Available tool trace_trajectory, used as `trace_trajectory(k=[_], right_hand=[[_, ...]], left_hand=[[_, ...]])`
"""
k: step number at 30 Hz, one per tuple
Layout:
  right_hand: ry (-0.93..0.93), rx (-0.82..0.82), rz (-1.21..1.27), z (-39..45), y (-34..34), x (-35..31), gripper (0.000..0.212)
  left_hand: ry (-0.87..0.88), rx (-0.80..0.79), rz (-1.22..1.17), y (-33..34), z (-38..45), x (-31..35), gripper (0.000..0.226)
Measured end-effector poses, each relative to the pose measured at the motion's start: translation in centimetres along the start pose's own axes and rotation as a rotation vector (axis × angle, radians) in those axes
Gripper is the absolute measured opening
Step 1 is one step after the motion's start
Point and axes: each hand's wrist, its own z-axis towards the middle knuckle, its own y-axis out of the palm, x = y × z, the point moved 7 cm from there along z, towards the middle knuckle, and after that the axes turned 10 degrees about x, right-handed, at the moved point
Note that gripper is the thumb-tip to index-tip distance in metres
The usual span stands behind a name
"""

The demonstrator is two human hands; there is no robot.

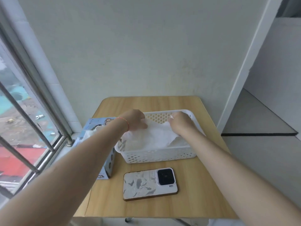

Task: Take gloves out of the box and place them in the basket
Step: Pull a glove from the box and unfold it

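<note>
Both hands: working inside the white basket (156, 154), the left hand (136, 119) at its far left corner and the right hand (180, 122) nearer the far right.
Left fingers: curling down onto the thin white glove (156, 134) and seeming to be pinching its edge; the fingertips are hiding behind the hand, so the exact grip is unclear.
Right fingers: bending over the glove's opposite edge, apparently gripping it; a small white corner is showing just above the knuckles.
Glove position: lying spread between the two sets of fingers, draping onto others already piled in the basket below the fingertips.
Box: the blue glove box (97, 128) is standing just left of the left wrist, with white material poking out of its opening.
Step in hand: placing, judging by the glove already sitting within the basket walls.
Next move: likely calling for both grips letting go, then one hand reaching back left to the box opening.
Phone: lying nearer the person than the fingers, on the wooden table (203, 185).
</note>
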Motion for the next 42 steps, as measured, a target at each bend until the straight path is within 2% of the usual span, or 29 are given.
trace_trajectory(k=[4, 9, 12, 14, 16, 20, 25, 28, 30, 32, 35, 36, 39, 42], right_hand=[[-0.118, 0.069, -0.197, 0.3, -0.1, 0.4, 0.016], [-0.264, 0.088, -0.419, 0.2, -0.7, 0.4, 0.030], [-0.339, 0.103, -0.522, 0.0, -0.8, 0.1, 0.043], [-0.383, 0.116, -0.590, -0.1, -0.7, -0.1, 0.045], [-0.408, 0.110, -0.640, -0.1, -0.6, -0.3, 0.047], [-0.456, 0.107, -0.758, -0.4, -0.8, -0.8, 0.049], [-0.475, 0.110, -0.881, -1.0, -1.5, -1.0, 0.048], [-0.521, 0.210, -0.825, -1.7, -2.0, -2.7, 0.043], [-0.573, 0.225, -0.721, -2.4, -2.0, -5.0, 0.038], [-0.586, 0.186, -0.567, -3.3, -1.6, -7.5, 0.031], [-0.578, 0.076, -0.297, -4.7, 0.4, -11.4, 0.013], [-0.573, 0.030, -0.191, -5.3, 1.4, -13.0, 0.012], [-0.540, -0.092, 0.068, -7.1, 3.9, -16.4, 0.022], [-0.578, -0.188, 0.066, -8.4, 6.0, -19.1, 0.025]], left_hand=[[0.002, 0.010, -0.012, 1.2, 0.7, 0.8, 0.026], [0.016, 0.112, 0.032, 1.2, 1.1, 0.5, 0.019], [0.138, 0.259, 0.128, 0.2, 0.4, 1.5, 0.025], [0.192, 0.290, 0.071, -0.2, -0.8, 2.6, 0.021], [0.218, 0.169, 0.035, 1.0, -1.8, 3.4, 0.028], [0.159, -0.123, -0.035, 3.9, -2.9, 2.6, 0.063], [0.118, -0.152, -0.014, 4.6, -3.0, 1.5, 0.073], [0.128, -0.068, -0.113, 2.9, -3.1, 1.6, 0.066], [0.123, 0.075, -0.182, 0.7, -3.4, 0.9, 0.048], [0.067, 0.216, -0.250, -1.6, -4.2, -0.5, 0.029], [-0.094, 0.409, -0.249, -4.5, -6.2, -4.8, 0.020], [-0.160, 0.453, -0.238, -5.3, -7.1, -6.9, 0.017], [-0.352, 0.446, -0.236, -6.0, -9.5, -12.1, 0.006], [-0.435, 0.323, -0.303, -5.0, -11.5, -15.1, 0.025]])
